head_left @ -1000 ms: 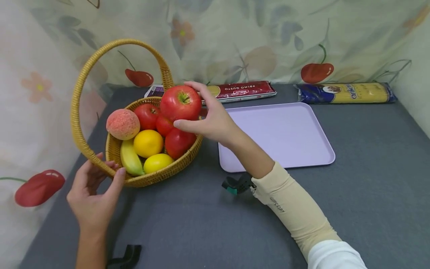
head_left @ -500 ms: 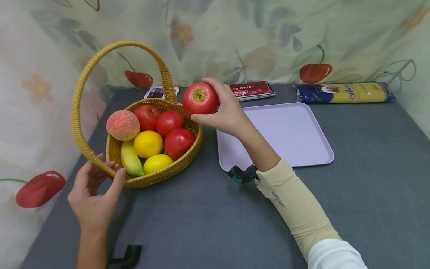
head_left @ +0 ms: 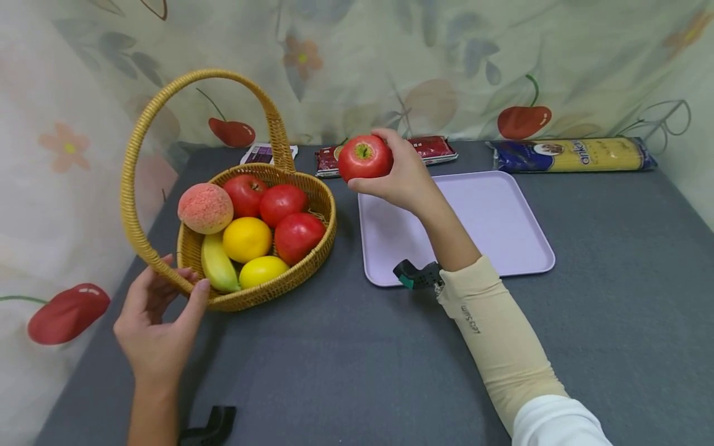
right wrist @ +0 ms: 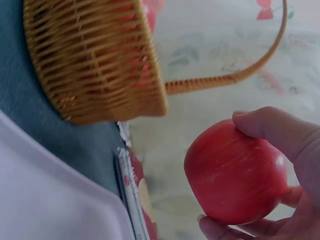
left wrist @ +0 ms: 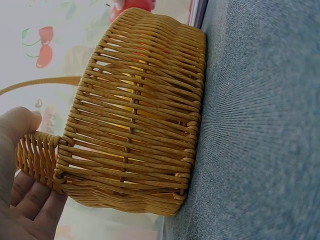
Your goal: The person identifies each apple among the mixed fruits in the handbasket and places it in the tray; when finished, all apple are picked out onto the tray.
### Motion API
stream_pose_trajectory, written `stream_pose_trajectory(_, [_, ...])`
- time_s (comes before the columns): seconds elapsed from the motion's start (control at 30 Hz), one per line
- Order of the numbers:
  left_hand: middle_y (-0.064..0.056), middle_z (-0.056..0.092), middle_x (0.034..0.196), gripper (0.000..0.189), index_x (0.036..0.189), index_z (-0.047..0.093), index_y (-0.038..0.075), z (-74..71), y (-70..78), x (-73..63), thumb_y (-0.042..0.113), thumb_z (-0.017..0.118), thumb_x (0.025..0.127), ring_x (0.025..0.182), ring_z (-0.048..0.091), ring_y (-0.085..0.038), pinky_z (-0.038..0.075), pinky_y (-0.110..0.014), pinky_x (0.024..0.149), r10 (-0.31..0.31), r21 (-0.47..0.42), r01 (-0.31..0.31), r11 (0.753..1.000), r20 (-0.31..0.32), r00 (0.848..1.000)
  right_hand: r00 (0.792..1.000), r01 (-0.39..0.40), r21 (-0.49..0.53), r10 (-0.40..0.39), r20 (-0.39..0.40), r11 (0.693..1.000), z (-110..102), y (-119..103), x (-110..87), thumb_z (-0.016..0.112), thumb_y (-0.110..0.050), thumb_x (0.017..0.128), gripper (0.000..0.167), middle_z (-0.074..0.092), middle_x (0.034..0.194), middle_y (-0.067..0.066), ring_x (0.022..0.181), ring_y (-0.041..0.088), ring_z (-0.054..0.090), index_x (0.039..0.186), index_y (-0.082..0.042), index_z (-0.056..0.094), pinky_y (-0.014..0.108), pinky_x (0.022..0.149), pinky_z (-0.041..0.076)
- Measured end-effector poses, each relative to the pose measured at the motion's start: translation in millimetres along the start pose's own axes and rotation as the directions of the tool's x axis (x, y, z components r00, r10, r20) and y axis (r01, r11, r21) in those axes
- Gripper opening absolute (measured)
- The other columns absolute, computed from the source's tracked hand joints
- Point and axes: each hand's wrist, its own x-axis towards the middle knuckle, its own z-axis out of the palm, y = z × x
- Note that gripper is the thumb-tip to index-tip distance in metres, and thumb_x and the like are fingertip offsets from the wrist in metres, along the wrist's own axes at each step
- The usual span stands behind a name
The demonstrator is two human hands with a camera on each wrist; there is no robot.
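A red apple [head_left: 365,158] is held up between the thumb and fingers of my right hand [head_left: 404,173], above the far left part of a pale purple tray [head_left: 502,229]. The right wrist view shows the apple [right wrist: 235,172] gripped from the side, with the wicker basket [right wrist: 95,65] beyond. My left hand [head_left: 158,322] holds the foot of the basket's arched handle [head_left: 129,198], its thumb [left wrist: 22,122] on one side and fingers on the other. Inside the basket [head_left: 312,260] lie a peach [head_left: 205,209], a banana [head_left: 219,263], a lemon [head_left: 263,271], a round yellow fruit [head_left: 247,239] and several red fruits [head_left: 299,238].
Along the back lie a red packet [head_left: 432,150], partly behind the apple and right hand, and a blue-and-yellow pasta packet [head_left: 574,155]. A purple-and-white packet [head_left: 259,153] shows behind the basket. Patterned cloth [head_left: 357,62] hangs behind the grey table [head_left: 334,371].
My right hand has carried the apple to the right, out from over the basket to above the tray's far left part. My left hand stays on the handle and the basket has barely moved.
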Motion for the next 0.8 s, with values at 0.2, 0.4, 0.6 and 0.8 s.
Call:
stream_pose_trajectory(0.2, [-0.015,0.071,0.102,0.053,0.124,0.066,-0.004,-0.4,-0.1,-0.6,-0.009,0.082,0.074,0.088,0.068,-0.013,0.053,-0.016,0.085,-0.01,0.015,0.01,1.0,0.0,1.0,0.998,-0.058,-0.047,0.058,0.002,0.997,1.4,13.5,5.5,0.086,-0.028,0.075,0.084,0.048,0.138,0.011,0.125,0.026,0.047,0.144,-0.01,0.044,0.044,0.093,0.054])
stream_pose_trajectory(0.4, [-0.015,0.071,0.102,0.053,0.125,0.066,-0.004,-0.4,-0.3,-0.9,-0.009,0.082,0.074,0.088,0.068,-0.012,0.053,-0.016,0.085,-0.009,0.025,0.009,1.0,0.002,1.0,0.996,-0.086,-0.099,0.088,0.009,0.991,5.5,28.2,10.6,0.086,-0.029,0.075,0.083,0.049,0.135,0.015,0.125,0.03,0.046,0.143,-0.005,0.044,0.046,0.096,0.052])
stream_pose_trajectory(0.6, [-0.017,0.071,0.103,0.053,0.125,0.065,-0.004,-0.7,0.3,-1.5,-0.008,0.082,0.075,0.089,0.068,-0.011,0.053,-0.016,0.085,-0.013,0.045,0.013,0.999,0.005,1.0,0.992,-0.119,-0.135,0.123,0.017,0.984,9.9,39.8,13.5,0.085,-0.03,0.076,0.082,0.051,0.133,0.017,0.123,0.032,0.048,0.141,-0.004,0.044,0.047,0.097,0.051])
stream_pose_trajectory(0.8, [-0.018,0.07,0.103,0.053,0.125,0.064,-0.006,-1.0,-0.2,-0.4,-0.008,0.082,0.075,0.09,0.068,-0.011,0.053,-0.016,0.085,-0.005,0.043,0.005,0.999,0.009,1.0,0.988,-0.144,-0.17,0.151,0.03,0.975,13.0,45.4,14.1,0.086,-0.032,0.076,0.077,0.054,0.128,0.016,0.119,0.031,0.05,0.136,-0.006,0.046,0.048,0.097,0.05])
